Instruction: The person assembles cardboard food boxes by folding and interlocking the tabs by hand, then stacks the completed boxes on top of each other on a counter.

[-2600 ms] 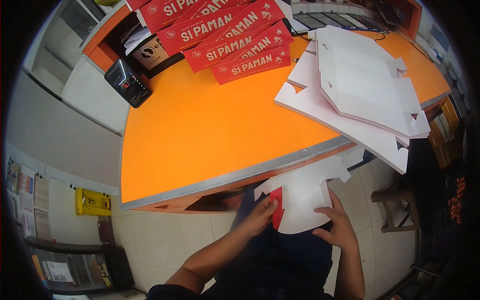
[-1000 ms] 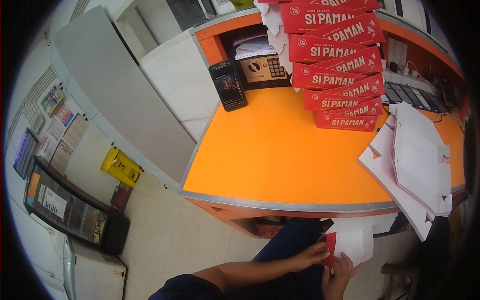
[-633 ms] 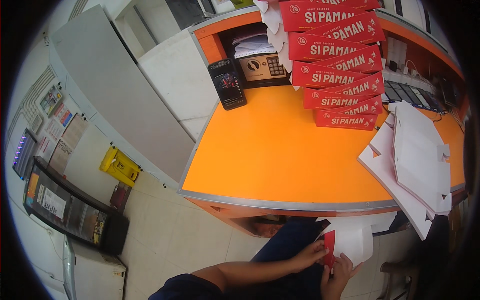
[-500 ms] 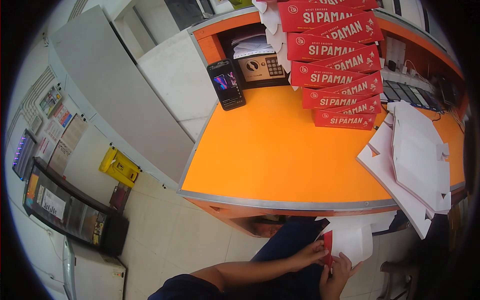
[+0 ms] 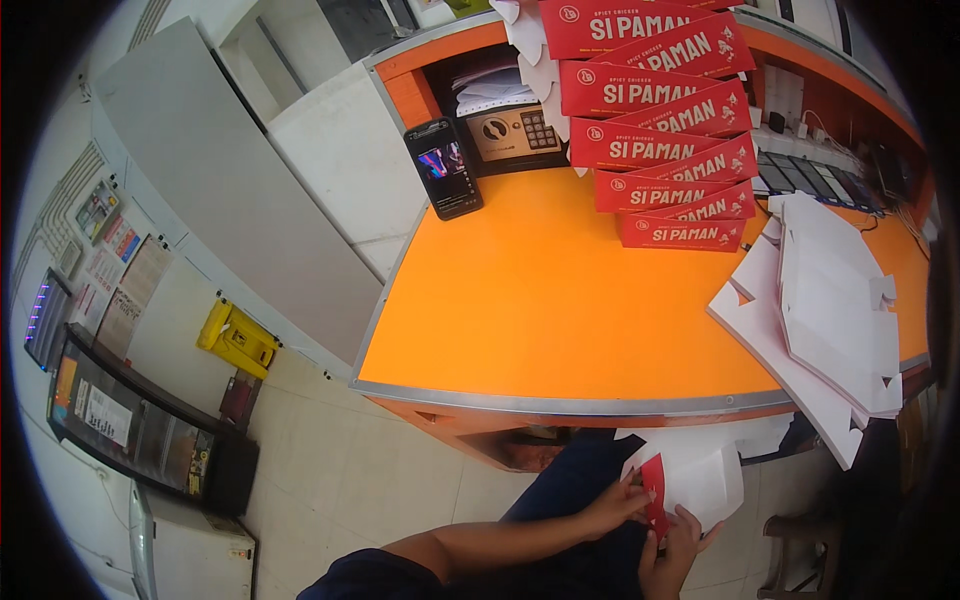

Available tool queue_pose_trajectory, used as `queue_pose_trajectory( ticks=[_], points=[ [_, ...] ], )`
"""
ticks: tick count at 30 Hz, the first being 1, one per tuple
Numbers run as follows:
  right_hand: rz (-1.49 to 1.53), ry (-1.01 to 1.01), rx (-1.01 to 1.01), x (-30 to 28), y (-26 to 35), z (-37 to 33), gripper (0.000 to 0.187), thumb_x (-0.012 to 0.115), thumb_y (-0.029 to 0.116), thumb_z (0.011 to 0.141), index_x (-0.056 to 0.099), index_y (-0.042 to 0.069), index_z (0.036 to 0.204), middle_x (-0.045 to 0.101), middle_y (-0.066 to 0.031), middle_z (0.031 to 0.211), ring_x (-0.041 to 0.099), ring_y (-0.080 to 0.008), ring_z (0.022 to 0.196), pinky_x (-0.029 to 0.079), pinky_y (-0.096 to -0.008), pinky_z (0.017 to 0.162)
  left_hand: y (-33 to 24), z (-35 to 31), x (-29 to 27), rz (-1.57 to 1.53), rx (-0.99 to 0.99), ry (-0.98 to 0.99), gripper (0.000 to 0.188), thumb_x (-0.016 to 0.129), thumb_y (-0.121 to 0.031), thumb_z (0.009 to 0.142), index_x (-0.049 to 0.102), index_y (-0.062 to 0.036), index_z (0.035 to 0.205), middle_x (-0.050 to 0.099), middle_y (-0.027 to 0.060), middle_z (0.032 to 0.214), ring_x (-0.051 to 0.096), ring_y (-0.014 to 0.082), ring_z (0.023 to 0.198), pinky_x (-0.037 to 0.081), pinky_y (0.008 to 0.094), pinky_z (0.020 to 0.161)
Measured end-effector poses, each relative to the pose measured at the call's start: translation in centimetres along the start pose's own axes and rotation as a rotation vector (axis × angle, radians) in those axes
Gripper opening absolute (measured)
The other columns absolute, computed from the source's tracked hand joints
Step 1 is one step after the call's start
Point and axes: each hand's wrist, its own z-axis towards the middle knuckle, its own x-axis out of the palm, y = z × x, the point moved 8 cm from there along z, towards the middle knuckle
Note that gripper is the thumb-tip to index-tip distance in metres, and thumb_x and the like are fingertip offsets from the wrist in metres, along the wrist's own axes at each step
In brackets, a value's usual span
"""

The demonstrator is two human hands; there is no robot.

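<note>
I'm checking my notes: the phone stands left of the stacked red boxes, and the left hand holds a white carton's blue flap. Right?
The flap in the left hand is red, not blue, in the head view; the rest is right.

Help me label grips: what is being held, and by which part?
A white cardboard blank: the left hand holds its red folded flap, the right hand touches its lower edge.
</note>
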Motion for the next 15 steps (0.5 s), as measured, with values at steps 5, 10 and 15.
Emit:
queue_pose_trajectory(
  ticks=[5,10,15],
  points=[
    [0.023,-0.05,-0.111,-0.1,-0.2,-0.8,0.02,0.07,0.011,0.087,0.068,0.009,0.106,0.068,-0.0097,0.117,0.06,-0.0372,0.117,0.03,-0.0598,0.11,-1.6,0.0,0.4,-0.032,0.063,-0.017,0.078,0.064,-0.021,0.1,0.012,0.004,0.152,0.065,0.0049,0.097,0.065,0.0114,0.085,0.057,0.0297,0.078],
    [-0.135,0.025,-0.233,0.1,0.5,-1.3,0.024,0.073,0.011,0.081,0.069,0.014,0.105,0.065,-0.0098,0.122,0.057,-0.0353,0.122,0.027,-0.0628,0.11,-0.2,0.7,-0.8,0.006,0.007,-0.089,0.075,0.063,-0.022,0.101,0.014,-0.0006,0.153,0.065,0.0051,0.099,0.065,0.0107,0.086,0.057,0.029,0.077],
    [-0.129,-0.077,-0.133,-0.8,0.9,-1.0,0.023,0.073,0.012,0.082,0.069,0.015,0.105,0.064,-0.0126,0.115,0.058,-0.0352,0.115,0.03,-0.0601,0.107,0.0,0.7,-0.3,0.124,0.127,-0.054,0.078,0.063,-0.016,0.101,0.008,-0.0066,0.155,0.065,0.0098,0.109,0.067,0.0151,0.094,0.059,0.0311,0.078]
  ],
)
